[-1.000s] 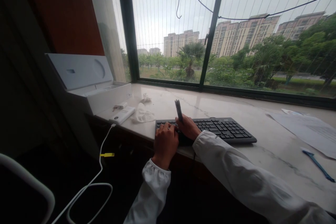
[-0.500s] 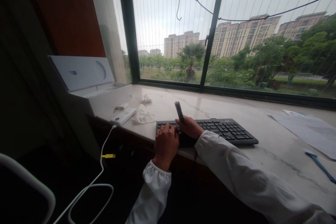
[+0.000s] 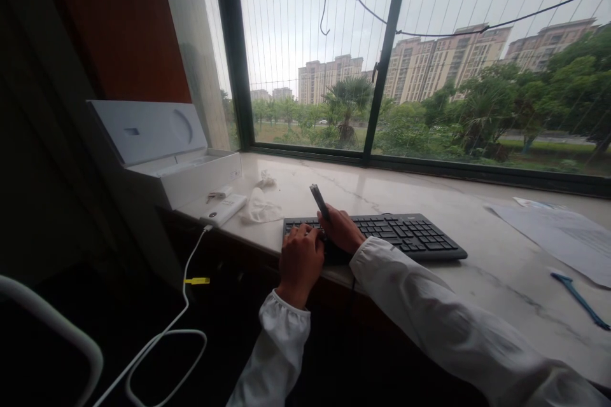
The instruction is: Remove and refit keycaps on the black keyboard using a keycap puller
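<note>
Keyboard (image 3: 410, 234) on counter (image 3: 496, 305), dark stick (image 3: 319, 201) upright-ish over its left half.
Right hand (image 3: 342, 229) grips stick; left hand (image 3: 301, 261) curled at keyboard's left end, can't tell if holding anything.

Slim dark-grey rod (image 3: 319, 201): lower end hidden by right hand (image 3: 341, 229). White printed paper (image 3: 563, 235): cut off at right, print illegible.

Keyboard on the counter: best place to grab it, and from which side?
Probably the number-pad end of the keyboard, coming from the person's right, thumb on top and fingers below the edge. It is a long, slim slab and that end is uncovered, while the left hand and right hand cover much of its left half and the right sleeve crosses its near edge.
</note>
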Demonstrator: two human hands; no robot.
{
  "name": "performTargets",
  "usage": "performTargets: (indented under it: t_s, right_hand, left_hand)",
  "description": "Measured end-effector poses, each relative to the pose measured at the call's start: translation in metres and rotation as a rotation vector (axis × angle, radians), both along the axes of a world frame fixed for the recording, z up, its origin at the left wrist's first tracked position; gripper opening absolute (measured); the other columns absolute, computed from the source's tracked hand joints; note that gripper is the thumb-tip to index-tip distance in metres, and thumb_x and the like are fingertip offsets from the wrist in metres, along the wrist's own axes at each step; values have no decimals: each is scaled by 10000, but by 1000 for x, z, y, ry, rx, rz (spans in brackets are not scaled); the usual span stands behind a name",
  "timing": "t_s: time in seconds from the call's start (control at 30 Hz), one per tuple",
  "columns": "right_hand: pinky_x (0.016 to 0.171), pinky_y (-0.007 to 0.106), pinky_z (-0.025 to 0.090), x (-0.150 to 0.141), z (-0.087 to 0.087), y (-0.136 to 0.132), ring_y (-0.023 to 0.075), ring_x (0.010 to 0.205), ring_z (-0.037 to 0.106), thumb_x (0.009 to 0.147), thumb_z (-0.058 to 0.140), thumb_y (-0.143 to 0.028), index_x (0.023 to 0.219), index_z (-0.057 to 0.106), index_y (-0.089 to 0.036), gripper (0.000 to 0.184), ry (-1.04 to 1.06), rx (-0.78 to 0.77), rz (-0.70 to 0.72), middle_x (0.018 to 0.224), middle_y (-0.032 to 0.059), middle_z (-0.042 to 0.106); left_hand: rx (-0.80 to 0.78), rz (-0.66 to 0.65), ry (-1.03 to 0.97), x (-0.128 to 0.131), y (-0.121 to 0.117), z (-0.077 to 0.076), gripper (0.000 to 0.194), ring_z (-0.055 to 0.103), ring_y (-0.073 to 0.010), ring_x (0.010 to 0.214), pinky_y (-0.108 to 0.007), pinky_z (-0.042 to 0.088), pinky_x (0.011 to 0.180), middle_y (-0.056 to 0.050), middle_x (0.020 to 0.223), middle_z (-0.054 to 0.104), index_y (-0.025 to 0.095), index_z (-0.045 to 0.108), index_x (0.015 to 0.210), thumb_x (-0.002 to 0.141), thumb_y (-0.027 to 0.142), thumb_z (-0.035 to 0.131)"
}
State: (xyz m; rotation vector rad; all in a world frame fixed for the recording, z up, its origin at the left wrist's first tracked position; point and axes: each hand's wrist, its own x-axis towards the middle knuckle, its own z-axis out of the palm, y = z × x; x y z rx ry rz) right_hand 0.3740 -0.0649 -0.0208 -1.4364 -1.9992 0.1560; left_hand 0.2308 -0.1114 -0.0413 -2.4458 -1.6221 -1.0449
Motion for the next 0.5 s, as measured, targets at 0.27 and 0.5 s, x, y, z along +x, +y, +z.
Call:
performTargets:
  t_s: [0.27,0.5]
  right_hand:
    - [577,259,277,-2,0,-3,154,575,494,917,422,-264,963,500,-199,112,-39,-13,-68,687,12,588]
    - [589,258,282,-4,1,-2,153,583,488,951,398,-313,925,503,-201,156,-55,-20,-51,676,14,572]
  left_hand:
    - [9,-1,-15,0,0,-1,220,553,-227,1003,-369,425,878,-42,1035,655,265,687,1020,904,198,512]
    - [12,-12,-20,-1,2,-5,212,552,-227,999,-368,420,868,-42,1048,649,262,680,1024,903,207,515]
